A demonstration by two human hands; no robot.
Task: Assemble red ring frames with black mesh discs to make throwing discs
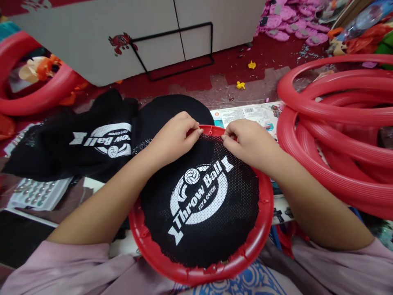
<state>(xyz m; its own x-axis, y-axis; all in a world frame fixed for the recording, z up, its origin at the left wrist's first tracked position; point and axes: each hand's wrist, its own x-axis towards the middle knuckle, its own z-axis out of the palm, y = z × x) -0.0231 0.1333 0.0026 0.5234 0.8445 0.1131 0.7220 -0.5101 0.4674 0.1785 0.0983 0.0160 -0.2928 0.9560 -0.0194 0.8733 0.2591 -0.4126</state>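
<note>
A round black mesh net (239, 221) printed "Throw Ball, Fly & Catch" lies across a red plastic ring (266, 217) that rests on my lap. At the ring's far side, my left hand (176, 137) pinches the net's edge between thumb and fingers. My right hand (244, 141) pinches the same edge a little to the right. A short stretch of bare red rim shows between the two hands. Around the sides and near part, the net's edge sits against the inside of the rim.
More black printed nets (101, 139) lie at the left. Red rings (334, 151) are stacked at the right, and another red ring (39, 98) is at far left. A white cabinet (153, 41) stands ahead. Pink pieces (285, 20) and yellow bits (240, 85) lie on the floor.
</note>
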